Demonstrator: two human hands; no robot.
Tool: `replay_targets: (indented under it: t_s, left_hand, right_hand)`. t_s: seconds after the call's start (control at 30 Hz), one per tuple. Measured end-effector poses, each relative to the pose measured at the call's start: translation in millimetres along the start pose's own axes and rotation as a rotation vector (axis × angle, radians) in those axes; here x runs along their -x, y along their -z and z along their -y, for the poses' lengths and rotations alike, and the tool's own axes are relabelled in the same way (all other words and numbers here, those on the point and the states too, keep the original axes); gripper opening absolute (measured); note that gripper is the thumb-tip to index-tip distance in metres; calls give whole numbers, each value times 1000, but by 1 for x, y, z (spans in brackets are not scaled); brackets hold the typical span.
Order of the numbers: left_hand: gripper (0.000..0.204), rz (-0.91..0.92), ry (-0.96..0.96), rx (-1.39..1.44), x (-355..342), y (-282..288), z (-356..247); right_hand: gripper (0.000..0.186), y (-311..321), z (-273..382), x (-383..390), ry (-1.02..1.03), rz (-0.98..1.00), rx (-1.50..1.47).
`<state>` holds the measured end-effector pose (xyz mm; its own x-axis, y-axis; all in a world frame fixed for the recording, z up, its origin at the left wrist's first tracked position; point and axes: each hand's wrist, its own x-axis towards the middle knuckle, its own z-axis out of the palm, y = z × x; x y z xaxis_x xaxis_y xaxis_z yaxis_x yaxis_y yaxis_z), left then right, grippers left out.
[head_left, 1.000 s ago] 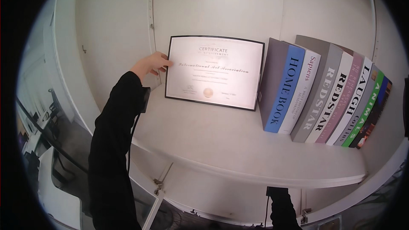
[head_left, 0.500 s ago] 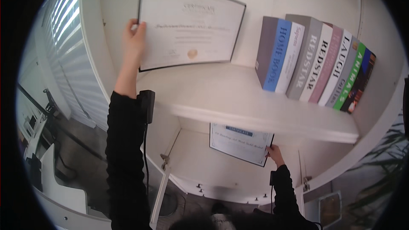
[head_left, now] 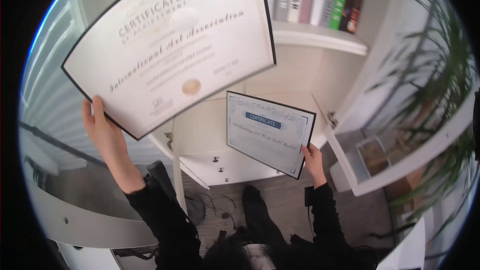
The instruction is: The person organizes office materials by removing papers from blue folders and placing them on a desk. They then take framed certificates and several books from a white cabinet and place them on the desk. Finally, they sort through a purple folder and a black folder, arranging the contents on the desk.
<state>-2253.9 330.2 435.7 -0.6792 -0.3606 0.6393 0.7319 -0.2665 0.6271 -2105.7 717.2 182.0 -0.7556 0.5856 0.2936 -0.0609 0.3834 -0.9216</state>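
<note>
My left hand (head_left: pixel 106 129) grips the lower left edge of a large framed certificate (head_left: pixel 170 50) with a thin black frame, white sheet and gold seal. It is held up in front of the cabinet, tilted so its right side sits higher. Lower and to the right, my right hand (head_left: pixel 314 161) pinches the right edge of a second framed certificate (head_left: pixel 267 137), which has a blue title band and an ornate border. That one tilts down toward its right side. Both frames are in the air, face toward me, and do not touch each other.
Upright books (head_left: pixel 320 0) stand on the upper cabinet shelf (head_left: pixel 320 37). Open cabinet doors flank me, the right one (head_left: pixel 372 185) near a leafy plant (head_left: pixel 425 80). White drawers (head_left: pixel 235 167) sit below the lower compartment. Cables (head_left: pixel 222 210) lie on the floor near my feet.
The left-hand certificate has come off the upper shelf, nearer to me, and tilted. The right-hand certificate has risen out from below the shelf. My view has turned downward and to the right.
</note>
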Motion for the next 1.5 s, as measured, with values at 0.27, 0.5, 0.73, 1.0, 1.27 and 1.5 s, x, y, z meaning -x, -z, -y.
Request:
replay_targets:
  t_s: [0.27,0.5,0.73,1.0,1.27,1.5]
  left_hand:
    - [31,459,481,123,118,8,40]
    - [26,873,925,-38,203,-13,138]
    - [17,1073,1240,159,261,-63,238]
    - [23,1260,1141,-1,329,-125,272]
    - [33,1735,970,47,403,-150,263]
    - [43,1981,698,-206,463,-125,164]
  right_hand:
    - [19,85,28,161,-277,-21,-131]
    - [23,119,62,235,-449,-197,-346]
    - [25,101,62,241,-625,-397,-367]
    - [30,91,35,246,-504,-673,-218]
    - [32,108,10,303,-869,-885,-255]
    - [37,144,14,402,-935,-1049,-562]
